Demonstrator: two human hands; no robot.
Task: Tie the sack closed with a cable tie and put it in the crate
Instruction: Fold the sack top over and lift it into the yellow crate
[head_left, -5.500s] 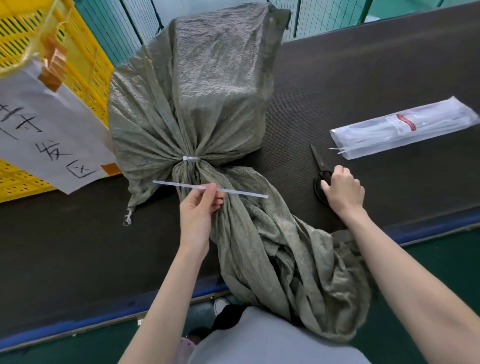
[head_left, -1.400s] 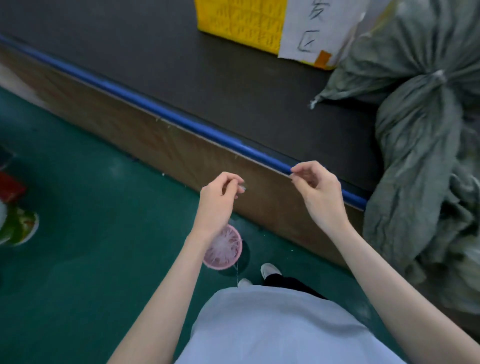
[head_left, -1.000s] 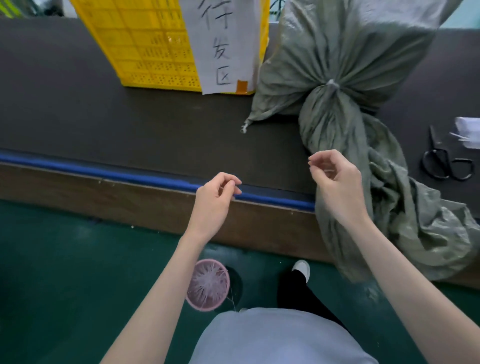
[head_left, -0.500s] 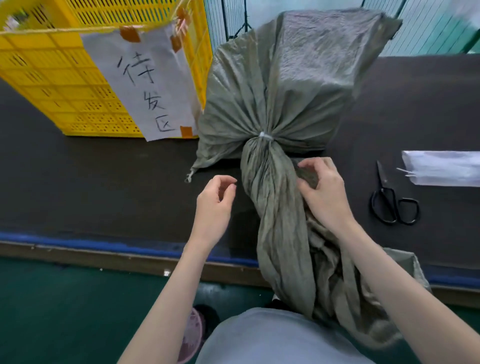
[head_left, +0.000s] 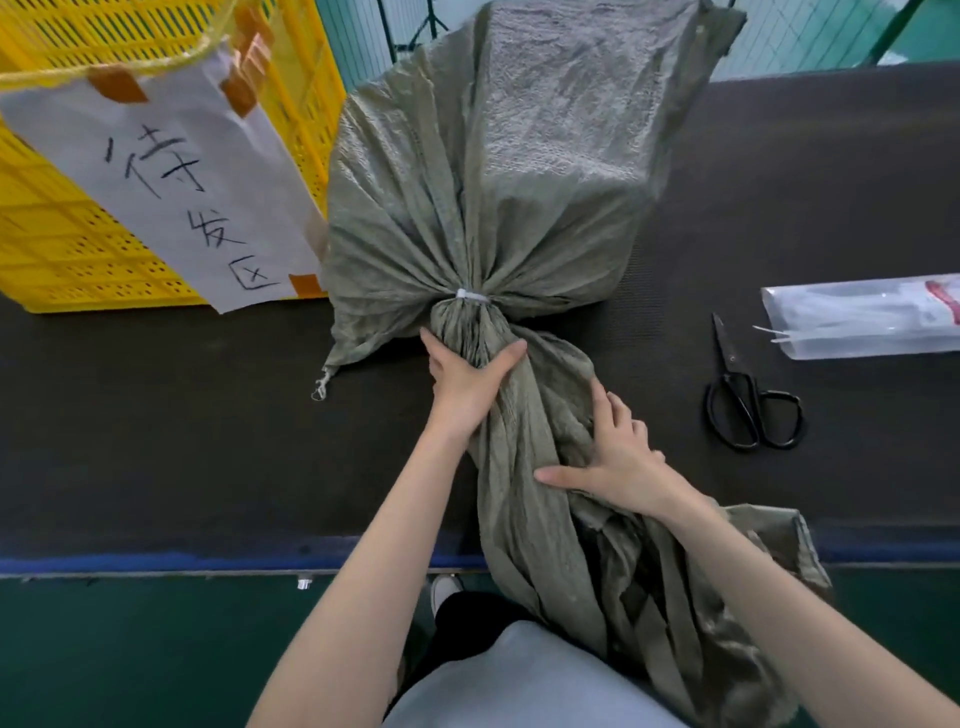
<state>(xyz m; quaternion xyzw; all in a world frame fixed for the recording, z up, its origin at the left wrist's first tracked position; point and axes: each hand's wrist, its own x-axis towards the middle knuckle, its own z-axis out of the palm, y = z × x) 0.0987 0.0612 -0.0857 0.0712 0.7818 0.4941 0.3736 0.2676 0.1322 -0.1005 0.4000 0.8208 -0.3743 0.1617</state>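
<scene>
The tying looks done: a single white plastic cable tie (head_left: 471, 298) cinches the neck of the grey-green woven sack (head_left: 498, 171), just beyond the fingertips of the left hand (head_left: 465, 387). No long tail sticks out from it, so trimming seems finished too. What remains, as I judge it, is the whole second half: lifting the sack and setting it in the yellow perforated plastic crate (head_left: 57, 228), which stands on the dark bench (head_left: 156, 415) well to the left of the left hand's fingers (head_left: 511, 351), beside the sack's bulging body.

The left hand's fingers are wrapped around the gathered neck, thumb on one side and the rest curled behind, closed on the fabric right below the tie. The right hand (head_left: 621, 457) lies nearer the person on the loose tail of the sack, its fingers (head_left: 602, 400) spread and fairly flat, pressing or gathering cloth rather than clenching it. That slack tail hangs over the bench's blue edge toward the floor.

Counted: one sack, one cable tie on it, one crate with one white paper sign (head_left: 176, 171) taped to its front, one pair of black scissors (head_left: 748, 400) to the right of the right hand's fingers, and beyond them one clear plastic packet of spare ties (head_left: 857, 322), its contents too blurred to count.
</scene>
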